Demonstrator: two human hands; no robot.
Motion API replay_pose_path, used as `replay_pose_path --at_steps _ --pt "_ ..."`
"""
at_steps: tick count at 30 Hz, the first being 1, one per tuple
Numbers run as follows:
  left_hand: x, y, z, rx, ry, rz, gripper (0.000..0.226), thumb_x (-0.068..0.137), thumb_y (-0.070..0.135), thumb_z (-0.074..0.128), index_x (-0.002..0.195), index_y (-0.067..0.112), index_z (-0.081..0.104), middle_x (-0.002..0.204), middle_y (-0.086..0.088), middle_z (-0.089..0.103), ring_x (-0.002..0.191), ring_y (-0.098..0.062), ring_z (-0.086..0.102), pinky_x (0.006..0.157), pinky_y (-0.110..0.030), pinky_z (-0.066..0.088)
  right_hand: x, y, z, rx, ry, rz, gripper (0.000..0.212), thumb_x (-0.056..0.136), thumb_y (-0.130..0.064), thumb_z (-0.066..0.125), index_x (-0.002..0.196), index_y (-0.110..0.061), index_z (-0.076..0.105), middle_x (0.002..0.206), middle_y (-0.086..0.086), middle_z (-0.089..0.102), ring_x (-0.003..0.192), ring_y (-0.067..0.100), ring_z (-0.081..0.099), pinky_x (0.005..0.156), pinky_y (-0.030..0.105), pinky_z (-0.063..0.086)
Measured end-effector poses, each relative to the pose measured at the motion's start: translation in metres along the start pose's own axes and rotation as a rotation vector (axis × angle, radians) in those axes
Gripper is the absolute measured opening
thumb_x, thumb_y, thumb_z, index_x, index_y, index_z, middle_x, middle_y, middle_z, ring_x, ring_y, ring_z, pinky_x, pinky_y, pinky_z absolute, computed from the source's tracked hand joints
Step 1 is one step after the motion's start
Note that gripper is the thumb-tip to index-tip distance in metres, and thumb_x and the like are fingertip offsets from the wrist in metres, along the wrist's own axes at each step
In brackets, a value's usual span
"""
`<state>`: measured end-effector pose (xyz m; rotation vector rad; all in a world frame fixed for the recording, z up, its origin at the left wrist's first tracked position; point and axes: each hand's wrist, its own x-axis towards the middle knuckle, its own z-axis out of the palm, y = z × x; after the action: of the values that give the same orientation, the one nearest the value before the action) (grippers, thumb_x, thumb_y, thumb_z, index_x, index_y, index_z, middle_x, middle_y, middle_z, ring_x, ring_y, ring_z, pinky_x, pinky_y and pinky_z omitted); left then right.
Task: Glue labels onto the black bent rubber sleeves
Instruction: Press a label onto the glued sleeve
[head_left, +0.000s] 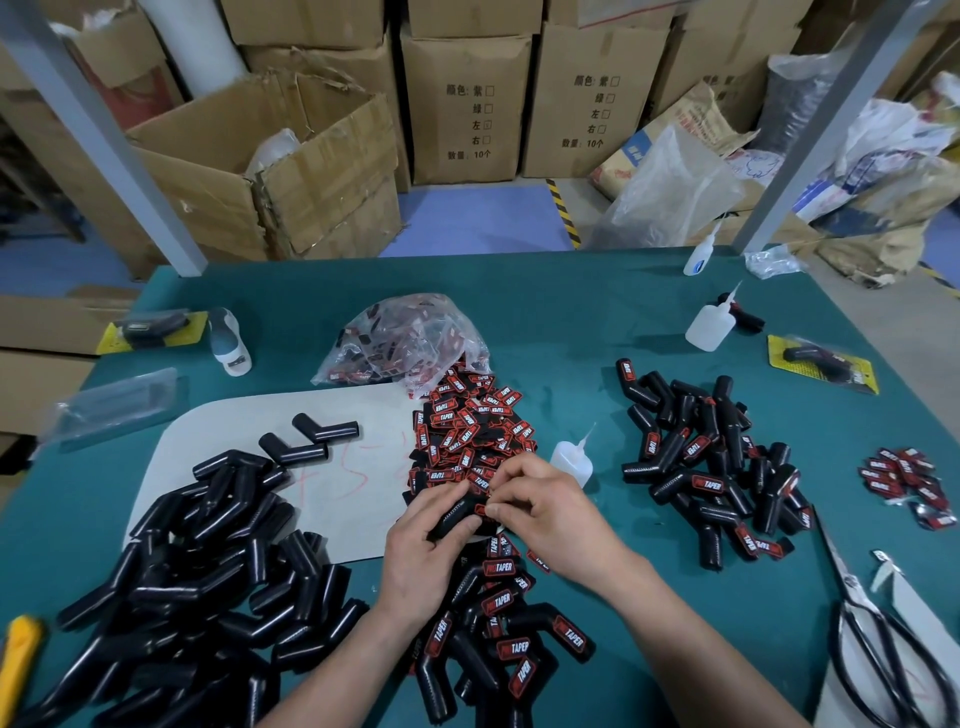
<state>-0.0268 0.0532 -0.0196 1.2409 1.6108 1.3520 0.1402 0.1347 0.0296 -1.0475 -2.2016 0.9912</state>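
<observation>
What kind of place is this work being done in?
Probably a small factory or warehouse workbench: stacked cardboard cartons behind, piles of rubber sleeves and labels, glue bottles on the green table.

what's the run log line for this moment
left hand: holds black bent sleeve | right hand: pinches label against it | glue bottle: standing behind right hand

Left fingers (430, 500) cover most of the held sleeve (456, 515); right fingers (511, 483) hide nearly all the label (481, 511). Scissors (872, 639), near right corner, cut off by frame.
</observation>
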Motion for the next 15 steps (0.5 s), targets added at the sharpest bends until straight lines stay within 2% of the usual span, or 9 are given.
replay_pose_path --at_steps 5,7,8,11,13,15 --pt "0.001 -0.002 0.001 -0.003 0.021 0.01 0.044 0.088 0.013 0.078 0.118 0.043 0.068 0.123 0.029 0.065 0.12 0.004 0.06 0.101 -0.008 0.041 0.001 0.001 0.002 0.002 0.011 -0.027 0.006 0.09 -0.016 0.073 0.086 -0.014 0.077 0.1 -0.012 0.057 0.092 0.005 0.06 0.082 0.012 0.043" --pt "0.001 -0.001 0.001 -0.038 0.038 -0.018 0.044 0.088 0.009 0.079 0.115 0.043 0.07 0.122 0.029 0.066 0.118 0.005 0.061 0.1 -0.008 0.042 0.001 0.002 0.004 0.017 0.023 -0.028 0.006 0.089 -0.018 0.074 0.092 -0.014 0.077 0.103 -0.011 0.058 0.09 0.006 0.06 0.079 0.013 0.045" --pt "0.001 -0.001 0.001 -0.068 0.05 -0.039 0.044 0.088 0.008 0.079 0.114 0.043 0.071 0.121 0.027 0.067 0.117 0.004 0.062 0.099 -0.008 0.043 0.001 0.003 0.005 0.039 0.036 -0.024 0.012 0.089 -0.02 0.075 0.099 -0.014 0.076 0.108 -0.011 0.058 0.088 0.007 0.061 0.077 0.014 0.048" --pt "0.007 0.002 -0.002 -0.203 0.114 -0.107 0.039 0.088 0.008 0.079 0.11 0.04 0.077 0.117 0.016 0.074 0.114 -0.001 0.067 0.095 -0.008 0.045 0.003 0.002 0.011 0.203 0.156 0.015 0.032 0.091 -0.035 0.07 0.122 -0.026 0.068 0.119 -0.014 0.056 0.097 0.012 0.065 0.077 0.022 0.056" --pt "0.012 0.005 -0.004 -0.304 0.164 -0.16 0.036 0.088 0.012 0.079 0.109 0.042 0.079 0.114 0.01 0.077 0.111 -0.006 0.07 0.095 -0.015 0.05 0.004 0.001 0.016 0.333 0.274 0.12 0.027 0.092 -0.048 0.062 0.118 -0.041 0.065 0.113 -0.014 0.061 0.098 0.015 0.066 0.078 0.03 0.057" --pt "0.016 0.005 -0.002 -0.365 0.185 -0.206 0.035 0.088 0.017 0.079 0.111 0.044 0.078 0.113 0.007 0.078 0.111 -0.011 0.072 0.1 -0.027 0.052 0.004 0.003 0.024 0.456 0.334 0.23 0.027 0.092 -0.06 0.056 0.11 -0.042 0.064 0.098 -0.006 0.068 0.088 0.014 0.068 0.076 0.032 0.056"
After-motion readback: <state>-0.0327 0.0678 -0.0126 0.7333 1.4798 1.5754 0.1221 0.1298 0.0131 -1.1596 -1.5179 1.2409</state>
